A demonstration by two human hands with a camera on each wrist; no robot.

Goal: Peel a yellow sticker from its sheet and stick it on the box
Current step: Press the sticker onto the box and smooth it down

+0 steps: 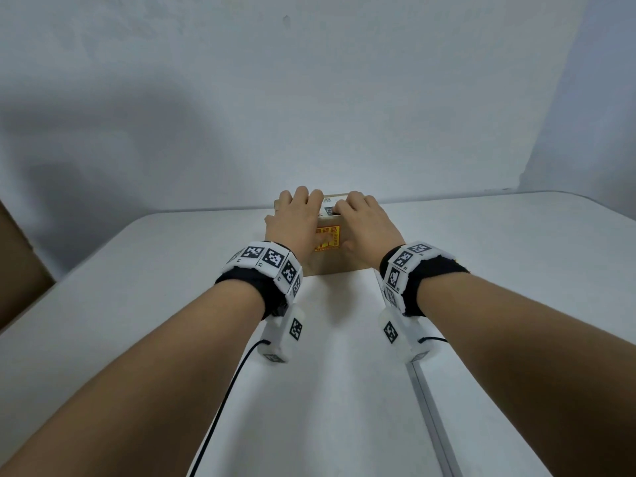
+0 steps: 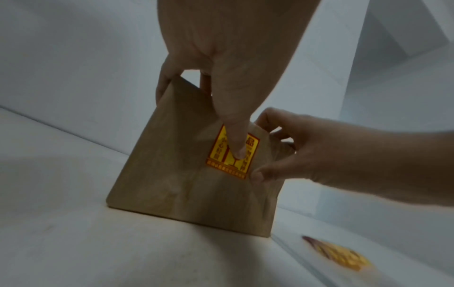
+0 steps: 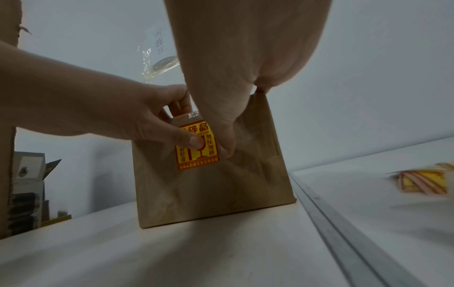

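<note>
A brown cardboard box point(image 1: 330, 266) stands near the far edge of the white table. On its near face is a yellow sticker point(image 1: 328, 241) with red print, also visible in the left wrist view as the sticker point(image 2: 221, 153) and in the right wrist view as the sticker point(image 3: 196, 161). My left hand point(image 1: 296, 215) curls its fingers over the box top, and its thumb point(image 2: 236, 139) presses on the sticker's middle. My right hand point(image 1: 364, 222) grips the box's right side, with its thumb point(image 3: 226, 136) at the sticker's right edge. The sticker sheet point(image 2: 341, 254) lies blurred on the table to the right.
A large brown cardboard piece point(image 1: 17, 263) stands at the table's left edge. A metal seam point(image 1: 433, 418) runs along the table under my right arm. A black cable point(image 1: 220, 401) trails from my left wrist. Small cartons point(image 3: 27, 184) sit off to the left.
</note>
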